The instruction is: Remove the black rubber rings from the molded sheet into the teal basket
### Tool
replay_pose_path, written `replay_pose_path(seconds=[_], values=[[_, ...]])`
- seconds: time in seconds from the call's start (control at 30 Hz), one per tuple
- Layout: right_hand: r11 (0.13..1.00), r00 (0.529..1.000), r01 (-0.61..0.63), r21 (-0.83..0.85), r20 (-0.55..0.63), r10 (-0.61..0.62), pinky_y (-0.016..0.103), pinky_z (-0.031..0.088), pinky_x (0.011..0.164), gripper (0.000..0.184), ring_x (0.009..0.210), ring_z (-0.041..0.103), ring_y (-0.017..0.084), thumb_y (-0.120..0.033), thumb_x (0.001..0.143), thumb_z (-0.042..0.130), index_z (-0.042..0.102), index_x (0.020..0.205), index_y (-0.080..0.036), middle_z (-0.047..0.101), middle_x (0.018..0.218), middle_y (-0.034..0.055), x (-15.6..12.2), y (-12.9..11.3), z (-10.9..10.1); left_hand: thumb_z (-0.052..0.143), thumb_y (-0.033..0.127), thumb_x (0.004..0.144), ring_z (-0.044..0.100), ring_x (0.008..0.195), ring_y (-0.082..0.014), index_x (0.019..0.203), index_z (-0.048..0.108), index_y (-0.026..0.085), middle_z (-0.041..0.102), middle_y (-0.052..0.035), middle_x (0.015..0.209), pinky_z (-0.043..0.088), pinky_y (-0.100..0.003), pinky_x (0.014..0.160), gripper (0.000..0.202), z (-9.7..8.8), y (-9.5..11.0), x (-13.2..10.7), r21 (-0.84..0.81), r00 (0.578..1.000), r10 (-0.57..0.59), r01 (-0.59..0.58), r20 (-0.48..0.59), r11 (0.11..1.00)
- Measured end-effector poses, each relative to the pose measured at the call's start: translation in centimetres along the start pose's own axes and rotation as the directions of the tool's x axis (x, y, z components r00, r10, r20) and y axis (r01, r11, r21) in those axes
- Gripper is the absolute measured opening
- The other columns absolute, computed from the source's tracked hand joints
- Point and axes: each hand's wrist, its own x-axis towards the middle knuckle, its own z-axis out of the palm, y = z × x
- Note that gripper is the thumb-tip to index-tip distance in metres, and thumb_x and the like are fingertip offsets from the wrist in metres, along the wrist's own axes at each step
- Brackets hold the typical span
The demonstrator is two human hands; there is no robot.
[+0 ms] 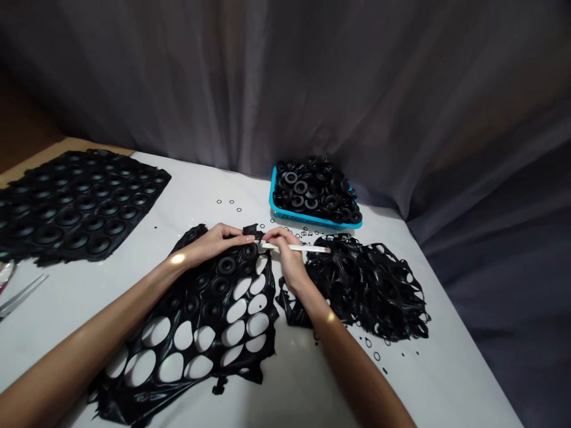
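Observation:
A black rubber sheet (209, 321) lies in front of me, with round moulded parts in its upper half and empty oval holes lower down. My left hand (218, 241) pinches the sheet's top edge, fingers closed on it. My right hand (288, 255) grips a thin white tool (297, 247), its tip at the same top edge beside my left fingers.
A blue basket (285, 213) heaped with black rubber rings stands behind my hands. A pile of emptied black webbing (379, 288) lies to the right. An uncut black sheet (75, 202) covers the far left. Small black rings (232, 203) dot the white table (446, 380). Metal tweezers (20, 294) lie at the left edge.

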Motion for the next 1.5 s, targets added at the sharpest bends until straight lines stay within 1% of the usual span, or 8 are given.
replay_pose_path(seconds=[0.1, 0.2, 0.37, 0.57, 0.77, 1.0, 1.3, 1.5], values=[[0.994, 0.982, 0.064, 0.089, -0.183, -0.047, 0.030, 0.047, 0.073, 0.010, 0.075, 0.059, 0.017, -0.023, 0.077, 0.047, 0.057, 0.078, -0.024, 0.064, 0.079, -0.0006, -0.2, -1.4, -1.0, 0.078, 0.060, 0.084, 0.063, 0.068, -0.0156, 0.087, 0.083, 0.018, 0.075, -0.0039, 0.077, 0.045, -0.025, 0.062, 0.043, 0.0, -0.4, 0.2, -0.052, 1.000, -0.024, 0.024, -0.008, 0.998], [0.969, 0.966, 0.145, -0.202, -0.183, -0.183, 0.030, 0.045, 0.068, 0.011, 0.068, 0.056, 0.017, -0.022, 0.087, 0.044, 0.054, 0.085, -0.025, 0.063, 0.077, -0.0005, -1.2, -2.8, -0.9, 0.076, 0.058, 0.085, 0.067, 0.076, -0.0185, 0.095, 0.085, 0.019, 0.079, -0.0057, 0.085, 0.049, -0.027, 0.068, 0.041, -0.1, -0.6, 0.4, -0.029, 1.000, -0.007, 0.007, 0.013, 1.000], [0.515, 0.929, 0.329, -0.792, 0.173, -0.327, 0.035, 0.046, 0.075, 0.009, 0.084, 0.063, 0.025, -0.027, 0.097, 0.055, 0.062, 0.099, -0.022, 0.069, 0.085, 0.0069, -3.1, -2.7, 1.2, 0.074, 0.056, 0.087, 0.058, 0.066, -0.0155, 0.072, 0.074, 0.018, 0.068, 0.0007, 0.067, 0.045, -0.027, 0.063, 0.040, -0.1, -0.5, 0.5, 0.051, 0.994, 0.112, -0.113, 0.017, 0.992], [0.369, 0.894, 0.421, -0.829, 0.309, -0.324, 0.036, 0.049, 0.071, 0.024, 0.084, 0.064, 0.025, -0.034, 0.110, 0.049, 0.064, 0.097, -0.021, 0.072, 0.087, 0.0087, -3.5, -1.2, 2.0, 0.065, 0.049, 0.092, 0.057, 0.071, -0.0168, 0.070, 0.070, 0.018, 0.067, 0.0003, 0.069, 0.047, -0.028, 0.070, 0.038, -0.1, -0.7, 0.7, 0.180, 0.973, 0.233, -0.230, 0.006, 0.956], [0.468, 0.870, 0.471, -0.747, 0.306, -0.387, 0.038, 0.058, 0.082, 0.030, 0.098, 0.069, 0.025, -0.018, 0.110, 0.042, 0.064, 0.130, -0.017, 0.073, 0.107, 0.0117, -4.3, -1.0, 2.6, 0.057, 0.054, 0.095, 0.056, 0.069, -0.0171, 0.069, 0.066, 0.016, 0.062, 0.0010, 0.065, 0.045, -0.029, 0.068, 0.047, -0.4, -1.6, 1.1, 0.332, 0.954, 0.299, -0.272, -0.034, 0.903], [0.270, 0.716, 0.651, -0.709, 0.456, -0.529, 0.033, 0.055, 0.066, 0.037, 0.079, 0.067, 0.022, -0.018, 0.109, 0.043, 0.066, 0.138, -0.018, 0.068, 0.082, 0.0071, -5.9, 1.0, 1.1, 0.053, 0.059, 0.098, 0.063, 0.081, -0.0210, 0.083, 0.074, 0.015, 0.075, -0.0040, 0.082, 0.045, -0.031, 0.079, 0.051, -0.1, -1.7, 1.0, 0.381, 0.948, 0.314, -0.272, -0.052, 0.883], [0.532, 0.887, 0.398, -0.748, 0.167, -0.430, 0.033, 0.051, 0.071, 0.020, 0.079, 0.064, 0.021, -0.027, 0.105, 0.051, 0.069, 0.104, -0.019, 0.067, 0.082, 0.0054, -5.0, 0.5, 1.1, 0.045, 0.061, 0.101, 0.053, 0.074, -0.0188, 0.077, 0.060, 0.019, 0.058, 0.0008, 0.073, 0.040, -0.030, 0.071, 0.050, -0.1, -2.3, 1.3, 0.485, 0.960, 0.279, -0.251, 0.016, 0.838], [0.661, 0.939, 0.338, -0.670, 0.288, -0.188, 0.025, 0.045, 0.062, 0.020, 0.064, 0.061, 0.015, -0.043, 0.102, 0.063, 0.061, 0.107, -0.024, 0.062, 0.072, -0.0048, -3.7, -0.9, 0.6, 0.041, 0.058, 0.106, 0.055, 0.073, -0.0186, 0.081, 0.056, 0.020, 0.057, 0.0006, 0.075, 0.037, -0.030, 0.069, 0.047, -0.1, -2.3, 1.2, 0.544, 0.949, 0.310, -0.294, 0.065, 0.786]])
